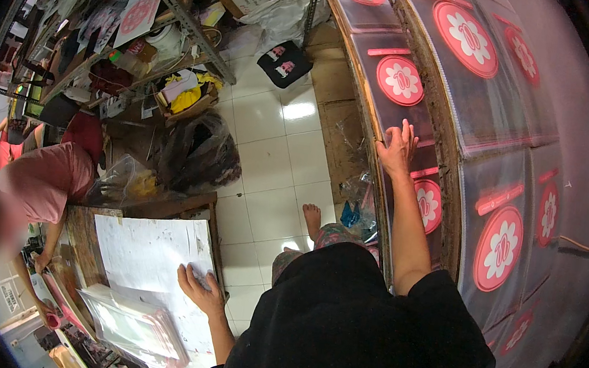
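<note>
My left hand [200, 290] lies with its fingers spread on a white sheet [154, 245] covering the wooden table at my left. Just below it on that sheet is a stack of clear plastic sheets or pouches [139, 329]. On the other side my right arm stretches forward. My right hand [400, 150] touches the left edge of a row of clear plastic pieces, its fingers outstretched and thumb apart. The piece above that hand bears a pink round print with a white flower [400, 81]. Another pink round print [427, 205] lies partly behind my forearm.
A second, higher row of printed plastic [498, 246] runs along the far right. A co-worker in a pink shirt [43, 177] leans over a bench at left. Metal shelving [183, 14], a bag of dark material [202, 154] and a black printed cloth piece [285, 64] stand or lie ahead.
</note>
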The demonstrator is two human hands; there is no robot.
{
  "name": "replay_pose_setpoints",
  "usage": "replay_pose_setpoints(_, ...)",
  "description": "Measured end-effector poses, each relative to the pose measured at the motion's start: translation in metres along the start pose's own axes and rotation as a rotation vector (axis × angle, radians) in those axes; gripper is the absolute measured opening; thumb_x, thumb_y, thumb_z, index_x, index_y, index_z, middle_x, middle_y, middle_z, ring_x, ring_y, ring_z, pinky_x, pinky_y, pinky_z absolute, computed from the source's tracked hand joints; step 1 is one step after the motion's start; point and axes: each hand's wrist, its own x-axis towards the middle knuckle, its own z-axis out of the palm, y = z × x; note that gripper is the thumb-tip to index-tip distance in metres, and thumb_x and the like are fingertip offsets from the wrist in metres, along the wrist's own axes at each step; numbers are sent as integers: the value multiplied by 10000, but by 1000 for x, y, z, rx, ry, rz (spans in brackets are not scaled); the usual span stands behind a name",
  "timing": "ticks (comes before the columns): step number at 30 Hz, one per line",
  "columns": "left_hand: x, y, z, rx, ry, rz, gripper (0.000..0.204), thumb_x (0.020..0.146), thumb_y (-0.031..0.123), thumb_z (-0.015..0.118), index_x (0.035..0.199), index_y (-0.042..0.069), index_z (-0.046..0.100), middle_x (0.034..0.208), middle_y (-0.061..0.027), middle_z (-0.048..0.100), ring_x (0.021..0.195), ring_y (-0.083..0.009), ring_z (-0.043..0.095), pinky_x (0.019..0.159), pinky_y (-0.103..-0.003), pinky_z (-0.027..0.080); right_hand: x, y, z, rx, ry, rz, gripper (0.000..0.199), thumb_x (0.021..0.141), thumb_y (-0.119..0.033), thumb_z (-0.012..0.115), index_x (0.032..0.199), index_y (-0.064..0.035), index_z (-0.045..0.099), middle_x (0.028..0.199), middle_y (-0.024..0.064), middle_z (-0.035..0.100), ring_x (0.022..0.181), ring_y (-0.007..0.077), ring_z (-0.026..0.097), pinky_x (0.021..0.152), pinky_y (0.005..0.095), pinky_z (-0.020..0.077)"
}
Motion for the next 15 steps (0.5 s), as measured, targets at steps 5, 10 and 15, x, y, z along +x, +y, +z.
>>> replay_pose_setpoints(5, 1, 1, -1, -2, 18, 24, 517, 940, 239, 587, 1371, -25, 482, 1450, -258, 411, 1339, -439, 392, 1120, -521, 306, -2, 1, -6, -22, -47, 70, 414, 720, -224, 808, 1035, -107, 565, 1519, 241, 352, 1426, 415, 302, 1147, 610, 228)
replay_pose_setpoints(10, 1, 2, -1, 0, 25, 23, 507, 936, 238, 591, 1357, -29, 496, 1443, -260, 419, 1332, -441, 400, 1116, -520, 313, 1, 6, 3, -35, -30, 88, 393, 721, -211, 807, 1017, -111, 567, 1489, 225, 386, 1399, 407, 336, 1139, 607, 249)
replay_pose_setpoints(15, 3, 5, -3, 0, 35, 20, 493, 916, 211, 597, 1334, -31, 499, 1430, -260, 437, 1313, -444, 416, 1107, -531, 324, 3, 12, 16, -20, 48, 20, 361, 707, -121, 784, 961, -83, 532, 1378, 265, 459, 1298, 426, 439, 1035, 567, 378)
